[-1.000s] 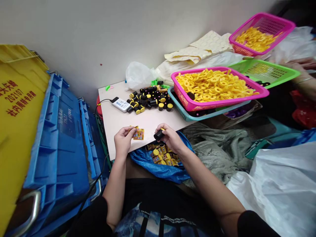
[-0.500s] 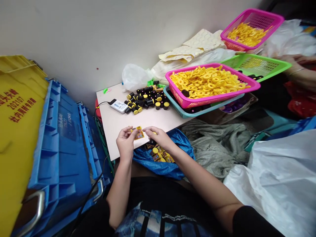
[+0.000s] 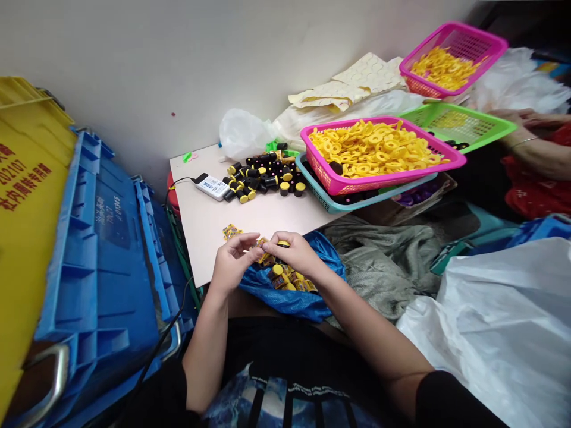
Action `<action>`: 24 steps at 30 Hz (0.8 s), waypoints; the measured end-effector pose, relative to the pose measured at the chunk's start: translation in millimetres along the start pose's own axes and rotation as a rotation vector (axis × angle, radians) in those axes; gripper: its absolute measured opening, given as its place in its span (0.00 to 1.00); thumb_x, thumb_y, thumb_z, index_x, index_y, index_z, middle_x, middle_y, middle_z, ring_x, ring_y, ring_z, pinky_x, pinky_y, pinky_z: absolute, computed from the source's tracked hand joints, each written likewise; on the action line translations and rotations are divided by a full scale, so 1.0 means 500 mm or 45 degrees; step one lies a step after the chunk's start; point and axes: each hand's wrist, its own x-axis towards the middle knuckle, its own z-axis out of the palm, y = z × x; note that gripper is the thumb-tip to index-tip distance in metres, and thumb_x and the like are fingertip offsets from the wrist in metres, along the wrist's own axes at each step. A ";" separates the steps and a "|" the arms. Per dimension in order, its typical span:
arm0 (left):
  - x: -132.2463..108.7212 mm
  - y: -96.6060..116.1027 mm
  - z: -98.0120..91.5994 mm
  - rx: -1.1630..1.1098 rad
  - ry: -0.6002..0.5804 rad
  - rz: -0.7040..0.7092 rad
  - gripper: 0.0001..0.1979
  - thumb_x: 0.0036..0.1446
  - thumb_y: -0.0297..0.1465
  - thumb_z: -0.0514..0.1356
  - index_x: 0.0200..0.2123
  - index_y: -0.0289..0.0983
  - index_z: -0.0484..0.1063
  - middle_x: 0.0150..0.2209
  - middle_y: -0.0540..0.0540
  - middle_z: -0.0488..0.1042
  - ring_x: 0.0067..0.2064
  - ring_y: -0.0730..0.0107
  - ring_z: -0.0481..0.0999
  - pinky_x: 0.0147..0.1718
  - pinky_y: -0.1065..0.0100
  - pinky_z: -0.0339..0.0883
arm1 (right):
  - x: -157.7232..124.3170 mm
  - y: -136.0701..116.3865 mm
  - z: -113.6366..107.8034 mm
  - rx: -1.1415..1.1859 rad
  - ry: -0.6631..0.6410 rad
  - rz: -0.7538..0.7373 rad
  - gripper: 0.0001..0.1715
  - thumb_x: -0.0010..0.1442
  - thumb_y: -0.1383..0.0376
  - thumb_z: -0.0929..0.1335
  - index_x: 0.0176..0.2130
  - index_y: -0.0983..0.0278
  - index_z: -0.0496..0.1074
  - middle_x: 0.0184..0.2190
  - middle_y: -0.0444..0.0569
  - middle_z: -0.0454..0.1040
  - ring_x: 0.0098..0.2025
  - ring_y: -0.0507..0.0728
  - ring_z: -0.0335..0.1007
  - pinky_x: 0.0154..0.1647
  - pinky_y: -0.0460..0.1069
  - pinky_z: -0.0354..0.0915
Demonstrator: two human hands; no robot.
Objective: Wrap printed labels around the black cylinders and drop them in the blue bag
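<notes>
My left hand [image 3: 235,261] pinches one edge of a small printed yellow sticker [image 3: 266,258] in front of the table edge. Close beside it, my right hand [image 3: 295,254] is closed around a small black cylinder with a yellow cap [image 3: 284,244], its thumb meeting the sticker. Fingers partly cover both items. More printed stickers [image 3: 231,231] lie on the table just beyond my left hand. Beneath my hands, a blue bag [image 3: 267,294] holds several yellow-capped cylinders wrapped in printed labels [image 3: 289,278].
Black-and-yellow cylinders [image 3: 263,177] are heaped on the white table [image 3: 200,229] near a white device [image 3: 213,186]. A pink basket [image 3: 383,178] of yellow rings sits over a blue tray [image 3: 332,205]. Blue crates [image 3: 107,249] stand left. Another person's hand [image 3: 520,119] is by a green basket [image 3: 486,128].
The printed stickers that were in my left hand now lie on the table. Both hands have come together around a single sticker and the capped cylinder. The view has shifted slightly.
</notes>
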 end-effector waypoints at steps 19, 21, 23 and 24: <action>-0.007 -0.018 0.010 0.094 0.105 0.153 0.16 0.43 0.43 0.68 0.31 0.37 0.82 0.30 0.44 0.81 0.29 0.64 0.79 0.31 0.64 0.74 | -0.034 -0.035 -0.058 0.494 0.004 -0.213 0.22 0.52 0.59 0.72 0.46 0.60 0.67 0.41 0.48 0.72 0.44 0.56 0.69 0.48 0.52 0.65; -0.008 -0.019 0.010 0.108 0.075 0.159 0.15 0.45 0.42 0.68 0.32 0.38 0.82 0.33 0.43 0.81 0.34 0.62 0.80 0.36 0.64 0.75 | -0.034 -0.027 -0.061 0.370 -0.050 -0.234 0.21 0.54 0.58 0.71 0.47 0.61 0.67 0.43 0.49 0.72 0.45 0.56 0.70 0.49 0.52 0.66; -0.009 -0.021 0.009 0.108 0.050 0.145 0.15 0.46 0.42 0.67 0.34 0.38 0.81 0.36 0.43 0.81 0.39 0.60 0.80 0.41 0.63 0.74 | -0.035 -0.022 -0.065 0.231 -0.108 -0.270 0.20 0.57 0.57 0.69 0.48 0.61 0.67 0.45 0.51 0.72 0.47 0.57 0.70 0.49 0.53 0.66; -0.009 -0.022 0.008 0.105 0.032 0.127 0.15 0.47 0.42 0.67 0.35 0.38 0.81 0.37 0.43 0.81 0.40 0.59 0.80 0.42 0.62 0.74 | -0.035 -0.021 -0.067 0.155 -0.126 -0.296 0.20 0.58 0.57 0.68 0.49 0.61 0.67 0.47 0.51 0.72 0.49 0.57 0.70 0.50 0.53 0.66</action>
